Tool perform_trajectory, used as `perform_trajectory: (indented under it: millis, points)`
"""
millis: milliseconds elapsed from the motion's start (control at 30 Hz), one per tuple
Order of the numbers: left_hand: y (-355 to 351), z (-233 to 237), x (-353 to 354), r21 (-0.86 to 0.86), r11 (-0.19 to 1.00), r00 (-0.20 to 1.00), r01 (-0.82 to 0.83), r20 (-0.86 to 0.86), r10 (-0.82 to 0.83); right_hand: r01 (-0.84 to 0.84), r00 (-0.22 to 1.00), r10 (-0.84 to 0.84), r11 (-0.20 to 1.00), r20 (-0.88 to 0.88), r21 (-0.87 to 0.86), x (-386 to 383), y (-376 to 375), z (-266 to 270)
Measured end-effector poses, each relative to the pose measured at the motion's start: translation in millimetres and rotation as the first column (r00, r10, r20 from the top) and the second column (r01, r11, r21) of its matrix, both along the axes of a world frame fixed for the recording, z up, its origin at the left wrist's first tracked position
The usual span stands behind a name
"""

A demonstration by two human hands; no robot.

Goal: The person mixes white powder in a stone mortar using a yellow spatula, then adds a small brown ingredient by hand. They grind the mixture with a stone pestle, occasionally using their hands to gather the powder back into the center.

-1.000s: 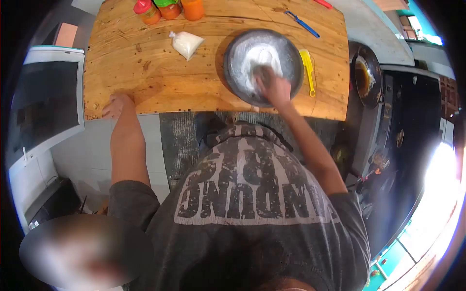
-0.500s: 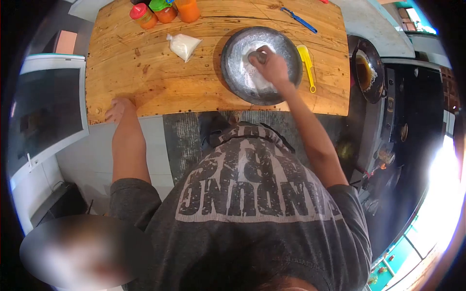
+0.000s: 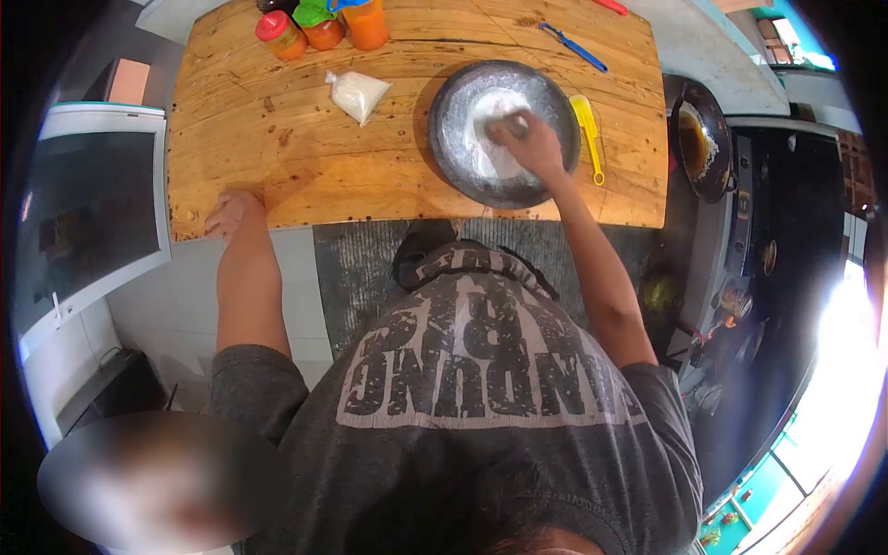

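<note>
In the head view, a wide, dark grey stone mortar (image 3: 455, 171) stands on the wooden table, its shallow bowl coated with white paste or powder (image 3: 495, 165). My right hand (image 3: 535, 146) is closed round a grey stone pestle (image 3: 505, 127) and presses it into the white layer. My left hand (image 3: 233, 213) rests near the table's front left corner, its fingers apart and nothing in them. Right beside the mortar lies a yellow plastic spatula (image 3: 586, 125). A tied clear bag of white granules (image 3: 358, 96) sits to the mortar's left.
Several lidded jars, among them a red-topped jar (image 3: 281, 37) and an orange container (image 3: 365, 26), stand at the back left of the wooden table (image 3: 277, 139). A blue peeler (image 3: 573, 48) lies at the back right. Beyond the right edge is a wok (image 3: 694, 139) with brown oil.
My right hand has moved the pestle slightly right and toward me within the mortar. The whole view has shifted a little. My left hand stays at the table corner.
</note>
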State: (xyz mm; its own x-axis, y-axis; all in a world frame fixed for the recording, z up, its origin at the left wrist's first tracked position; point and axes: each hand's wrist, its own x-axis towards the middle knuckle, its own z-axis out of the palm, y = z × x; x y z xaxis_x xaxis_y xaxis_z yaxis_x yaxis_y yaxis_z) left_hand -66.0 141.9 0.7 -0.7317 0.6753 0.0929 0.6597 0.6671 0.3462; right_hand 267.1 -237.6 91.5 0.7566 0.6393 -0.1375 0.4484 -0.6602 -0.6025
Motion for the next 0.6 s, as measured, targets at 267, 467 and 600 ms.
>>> perform_trajectory:
  millis: [267, 467, 600]
  points:
    - [-4, 9, 3, -0.050, 0.998, 0.999, 0.025, 0.023, -0.024, 0.073, 0.984, -0.058, 0.994, 0.166, -0.082, -24, 5, 1]
    - [27, -57, -28, -0.040, 0.994, 0.979, 0.099, -0.176, -0.104, 0.076, 0.997, -0.076, 0.997, 0.005, 0.034, -11, -18, -6]
    - [0, -7, -7, 0.012, 0.996, 0.996, 0.083, -0.021, -0.083, 0.058, 0.970, -0.057, 0.998, 0.234, 0.003, -58, -13, -4]
